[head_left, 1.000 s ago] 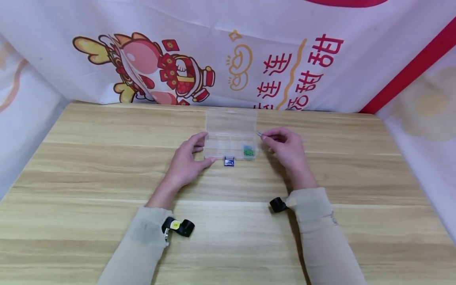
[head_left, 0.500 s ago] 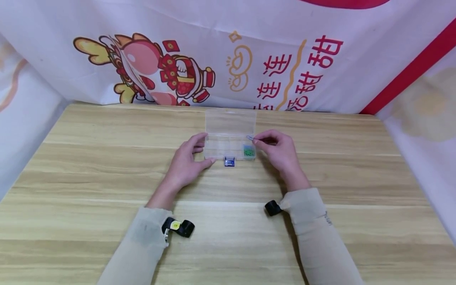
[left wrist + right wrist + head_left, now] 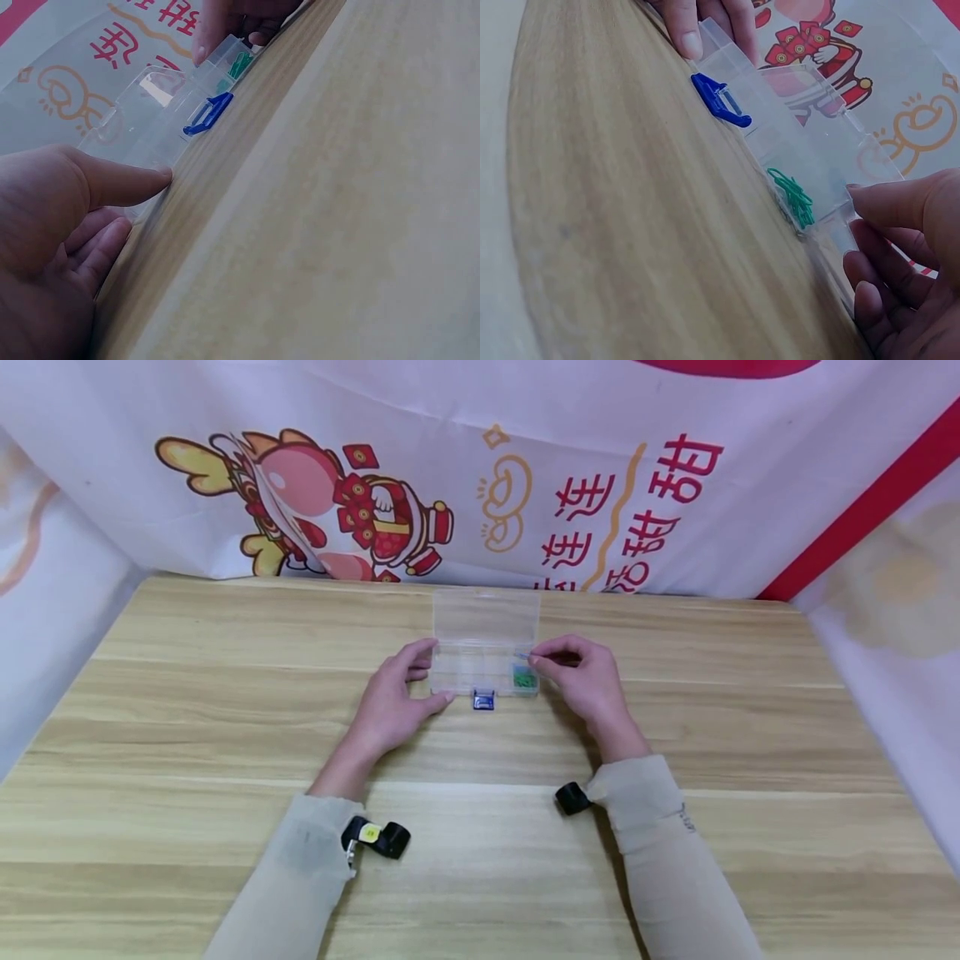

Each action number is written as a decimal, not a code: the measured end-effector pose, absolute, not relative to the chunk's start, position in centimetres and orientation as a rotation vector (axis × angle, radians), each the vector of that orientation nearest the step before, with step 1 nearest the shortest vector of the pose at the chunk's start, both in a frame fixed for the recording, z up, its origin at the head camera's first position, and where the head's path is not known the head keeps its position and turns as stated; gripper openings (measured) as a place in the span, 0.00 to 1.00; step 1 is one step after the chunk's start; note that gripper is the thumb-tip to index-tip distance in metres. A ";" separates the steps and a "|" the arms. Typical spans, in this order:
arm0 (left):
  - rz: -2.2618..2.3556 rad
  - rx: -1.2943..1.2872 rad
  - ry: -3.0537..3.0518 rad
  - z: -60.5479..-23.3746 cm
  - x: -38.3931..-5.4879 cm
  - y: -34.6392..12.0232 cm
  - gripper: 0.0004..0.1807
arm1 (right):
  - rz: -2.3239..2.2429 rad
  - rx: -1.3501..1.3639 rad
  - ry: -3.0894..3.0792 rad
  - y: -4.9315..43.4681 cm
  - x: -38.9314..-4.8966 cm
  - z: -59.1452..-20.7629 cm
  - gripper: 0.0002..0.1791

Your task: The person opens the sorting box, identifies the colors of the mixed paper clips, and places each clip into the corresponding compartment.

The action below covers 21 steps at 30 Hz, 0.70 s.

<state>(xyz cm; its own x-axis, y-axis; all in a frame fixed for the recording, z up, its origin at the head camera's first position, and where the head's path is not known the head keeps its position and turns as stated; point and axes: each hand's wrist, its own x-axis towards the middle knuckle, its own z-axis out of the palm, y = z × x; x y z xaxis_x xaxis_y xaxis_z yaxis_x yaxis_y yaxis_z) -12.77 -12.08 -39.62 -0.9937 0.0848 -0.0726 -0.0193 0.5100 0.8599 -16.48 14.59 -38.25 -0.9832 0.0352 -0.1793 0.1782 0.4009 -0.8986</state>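
Observation:
A clear plastic compartment box stands on the table with its lid raised at the back. Its blue latch hangs down at the front. Green paper clips lie in the front right compartment. My left hand holds the box's left end, thumb at the front edge and fingers at the side. Over the right end, my right hand pinches a small bluish paper clip between thumb and forefinger, above the rear right compartment. In the right wrist view, that clip is hidden behind the fingers.
The wooden table reaches back to a white printed cloth, close behind the raised lid. Black wrist cameras are strapped at both sleeves, one on the left and one on the right.
My right hand has moved left and slightly down with the paper clip, from beside the box to over its right end. My left hand has stayed on the box.

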 end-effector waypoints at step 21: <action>1.500 0.043 2.630 -39.6 -12.6 -11.9 0.43 | -1.656 0.167 2.569 14.7 -16.3 -38.8 0.09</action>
